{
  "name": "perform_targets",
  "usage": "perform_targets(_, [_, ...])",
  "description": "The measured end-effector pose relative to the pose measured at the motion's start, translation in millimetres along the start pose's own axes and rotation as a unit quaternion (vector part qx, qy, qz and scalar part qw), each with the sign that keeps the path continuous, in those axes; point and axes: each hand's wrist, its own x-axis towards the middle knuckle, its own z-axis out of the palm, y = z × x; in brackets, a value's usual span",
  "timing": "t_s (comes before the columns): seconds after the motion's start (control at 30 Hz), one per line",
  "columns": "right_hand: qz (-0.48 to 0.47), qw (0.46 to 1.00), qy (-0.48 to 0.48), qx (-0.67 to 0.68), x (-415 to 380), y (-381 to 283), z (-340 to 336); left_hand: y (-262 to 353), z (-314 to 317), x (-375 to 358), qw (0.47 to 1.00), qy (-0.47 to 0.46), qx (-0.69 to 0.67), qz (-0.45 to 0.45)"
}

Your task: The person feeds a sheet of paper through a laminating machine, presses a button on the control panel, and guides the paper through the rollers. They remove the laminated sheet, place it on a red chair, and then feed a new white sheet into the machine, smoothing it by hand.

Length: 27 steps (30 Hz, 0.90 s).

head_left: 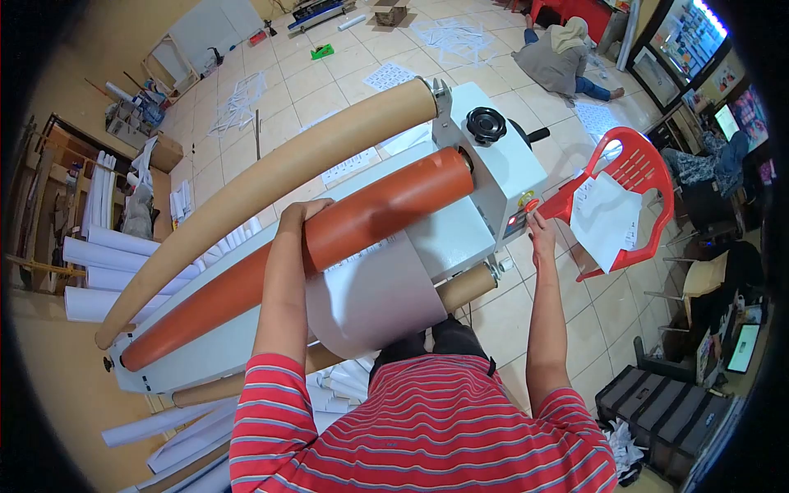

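A laminating machine (460,230) with a long orange-red roller (386,201) stands in front of me. My left hand (311,210) reaches over the roller's far side, its visible fingers stretched out and the rest hidden behind the roller. A greyish sheet (370,296) hangs from under the roller towards my legs. At the machine's right end, my right hand (540,234) has its fingers closed at a red knob (532,205) on the control panel, beside a small lit red display (513,220). Above the roller runs a brown-wrapped roll (279,177).
A red plastic chair (649,164) holding white paper (606,220) stands to the right. Rolled white sheets (115,279) are stacked at the left. Another person (559,57) is down on the tiled floor, among scattered printed sheets. A black handle (538,134) juts from the machine.
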Motion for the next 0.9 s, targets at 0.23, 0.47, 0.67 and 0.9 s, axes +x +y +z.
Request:
perform_targets(0.23, [-0.059, 0.997, -0.050, -0.013, 29, 45, -9, 20, 6, -45, 0.999, 0.026, 0.018, -0.015])
perform_targets(0.47, [-0.057, 0.996, -0.066, 0.018, 8, 28, -1, -19, -3, 25, 0.995, -0.034, -0.053, 0.071])
perform_targets(0.67, [-0.068, 0.994, -0.087, 0.022, 25, 39, -5, -2, 16, -62, 0.969, 0.221, -0.036, 0.102])
perform_targets(0.9, [-0.042, 0.997, -0.054, -0.034, 26, 19, -15, -52, 186, -162, 0.622, 0.729, -0.152, 0.241])
